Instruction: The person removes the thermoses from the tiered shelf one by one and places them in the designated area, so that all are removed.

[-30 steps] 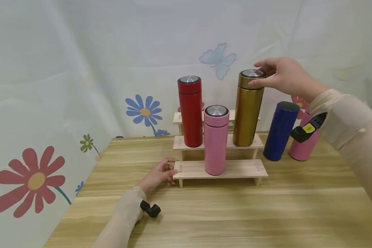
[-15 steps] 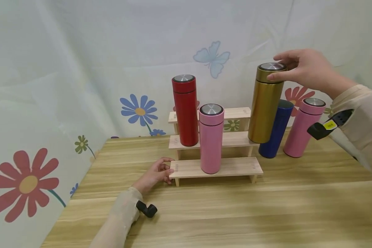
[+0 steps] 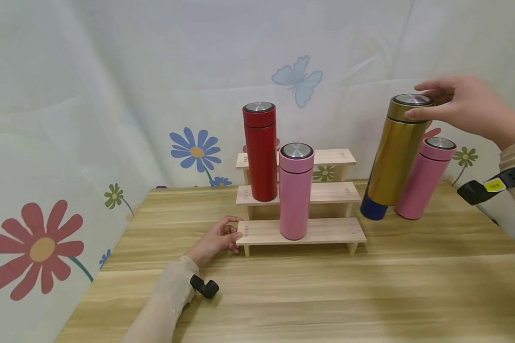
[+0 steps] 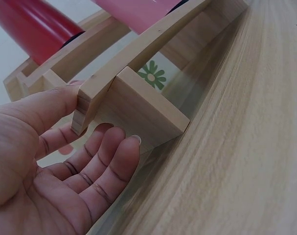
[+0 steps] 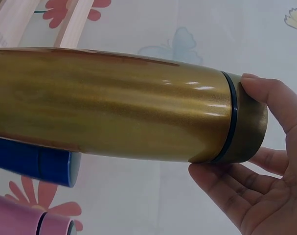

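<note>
My right hand [image 3: 472,109] grips the lid of a gold thermos bottle [image 3: 401,162], thumb on one side and fingers on the other. The bottle hangs slightly tilted, right of the stand. It covers most of a blue thermos [image 3: 373,210], whose base shows below it; the blue top appears in the right wrist view. With thumb and fingers, my left hand [image 3: 218,239] holds the left end of the lowest board of a wooden three-step stand [image 3: 336,230]. A red thermos [image 3: 261,159] stands upright on the middle step, a pink thermos [image 3: 295,202] on the lowest.
Another pink thermos [image 3: 427,178] stands on the table right of the blue one, partly behind the gold bottle. The wood-grain table [image 3: 300,295] spreads in front of the stand. A white curtain [image 3: 214,57] with printed flowers and a butterfly hangs close behind.
My right hand has lifted the gold thermos off the stand's middle step and carried it right, in front of the blue thermos. The left hand stays at the stand's end.
</note>
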